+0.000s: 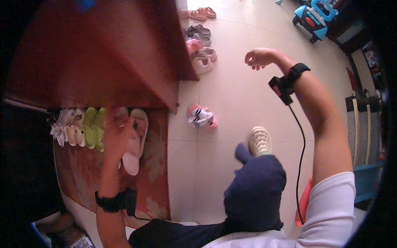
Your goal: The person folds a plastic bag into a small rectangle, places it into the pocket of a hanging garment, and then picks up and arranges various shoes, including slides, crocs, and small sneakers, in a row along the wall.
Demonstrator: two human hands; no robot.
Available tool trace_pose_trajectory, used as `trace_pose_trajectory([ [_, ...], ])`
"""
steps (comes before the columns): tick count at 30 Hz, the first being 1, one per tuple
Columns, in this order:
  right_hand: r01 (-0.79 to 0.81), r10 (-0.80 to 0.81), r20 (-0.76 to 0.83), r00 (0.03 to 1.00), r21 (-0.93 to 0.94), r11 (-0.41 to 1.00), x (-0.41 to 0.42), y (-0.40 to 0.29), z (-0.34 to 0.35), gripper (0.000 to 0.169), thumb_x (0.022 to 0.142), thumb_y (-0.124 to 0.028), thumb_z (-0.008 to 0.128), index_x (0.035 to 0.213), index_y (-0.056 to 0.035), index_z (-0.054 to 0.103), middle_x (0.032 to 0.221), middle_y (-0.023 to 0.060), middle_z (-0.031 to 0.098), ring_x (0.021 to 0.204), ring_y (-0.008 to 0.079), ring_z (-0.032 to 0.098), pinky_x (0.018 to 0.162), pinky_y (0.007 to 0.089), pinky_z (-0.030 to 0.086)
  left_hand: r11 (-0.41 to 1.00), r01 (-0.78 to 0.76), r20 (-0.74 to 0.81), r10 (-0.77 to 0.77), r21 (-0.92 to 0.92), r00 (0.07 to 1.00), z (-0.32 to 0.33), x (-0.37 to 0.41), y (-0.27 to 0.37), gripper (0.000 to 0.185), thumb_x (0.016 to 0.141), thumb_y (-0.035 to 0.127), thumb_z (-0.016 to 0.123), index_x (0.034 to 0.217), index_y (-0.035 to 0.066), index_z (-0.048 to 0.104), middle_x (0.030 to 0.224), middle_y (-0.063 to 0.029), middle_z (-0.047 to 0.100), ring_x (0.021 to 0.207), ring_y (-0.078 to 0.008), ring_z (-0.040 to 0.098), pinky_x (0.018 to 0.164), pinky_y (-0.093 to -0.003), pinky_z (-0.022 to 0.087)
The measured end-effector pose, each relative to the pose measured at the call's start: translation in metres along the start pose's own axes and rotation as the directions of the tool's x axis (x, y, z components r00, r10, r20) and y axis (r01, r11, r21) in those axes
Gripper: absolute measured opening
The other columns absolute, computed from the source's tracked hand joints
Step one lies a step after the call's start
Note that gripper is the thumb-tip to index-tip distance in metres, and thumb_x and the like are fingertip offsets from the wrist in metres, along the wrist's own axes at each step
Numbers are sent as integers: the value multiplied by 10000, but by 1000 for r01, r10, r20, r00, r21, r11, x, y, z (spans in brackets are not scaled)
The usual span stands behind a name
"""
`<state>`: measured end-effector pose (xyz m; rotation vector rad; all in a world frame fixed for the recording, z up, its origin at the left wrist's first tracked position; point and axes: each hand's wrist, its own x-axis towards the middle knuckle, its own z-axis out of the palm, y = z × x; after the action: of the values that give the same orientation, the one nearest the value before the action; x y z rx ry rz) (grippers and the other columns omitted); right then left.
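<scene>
My left hand [119,133], blurred by motion, is over a row of shoes on a red patterned mat [153,173]. It overlaps a pair of pale slippers [131,162]; whether it touches or grips one cannot be told. Left of it stand green clogs [90,136], cream shoes [74,135] and white shoes with frilly trim [59,133]. My right hand [259,59] hangs over the tiled floor with its fingers loosely curled and nothing seen in it. Both wrists wear black straps with small devices. Pink footwear with white, dark-striped fabric on it [201,117] lies on the floor between the hands.
A dark red wooden cabinet or door [139,55] rises at upper left. Several shoes [204,57] line its far side. A blue wheeled toy [313,23] stands at upper right. My cream clog [260,139] is on the floor, and a black cable [302,155] hangs beside my right arm.
</scene>
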<state>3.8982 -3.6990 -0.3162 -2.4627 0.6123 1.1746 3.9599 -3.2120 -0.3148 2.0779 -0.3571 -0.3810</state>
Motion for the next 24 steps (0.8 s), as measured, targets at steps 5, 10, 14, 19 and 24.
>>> trace_pose_trajectory([
  [5,230,-220,-125,967,68,971,110,84,11,305,865,-137,483,1151,-48,539,934,125,644,793,208,637,704,336,525,997,-27,-344,48,65,938,80,-17,53,771,812,186,656,1390,-10,185,1317,-149,408,1153,-236,447,957,-327,369],
  [10,547,-475,-554,684,-41,836,183,77,11,304,836,-82,505,1130,-125,573,994,164,628,894,294,612,777,382,487,923,329,-518,-186,198,835,99,-25,68,644,842,248,635,1334,-26,320,1315,-161,420,1180,-253,430,1000,-357,317],
  [14,765,-585,-745,320,-162,624,204,37,13,432,788,-43,529,1189,-206,542,1027,121,576,961,315,569,794,396,475,912,375,-552,-229,166,802,128,-49,73,557,859,266,613,1285,-24,400,1287,-148,455,1147,-250,463,987,-347,338],
  [19,733,-576,-755,314,-193,652,236,-15,5,381,782,-75,586,1150,-169,559,1070,107,556,979,309,560,799,388,471,909,407,-554,-296,87,779,147,-48,79,499,860,245,608,1254,-12,444,1228,-143,503,1104,-244,500,942,-339,395],
  [24,707,-581,-784,218,-283,647,260,-26,-2,271,777,-94,574,1040,-139,624,1039,62,591,967,279,574,786,355,478,925,372,-528,-278,79,802,151,-23,107,463,862,244,604,1230,-1,466,1197,-133,524,1074,-211,515,896,-325,432],
])
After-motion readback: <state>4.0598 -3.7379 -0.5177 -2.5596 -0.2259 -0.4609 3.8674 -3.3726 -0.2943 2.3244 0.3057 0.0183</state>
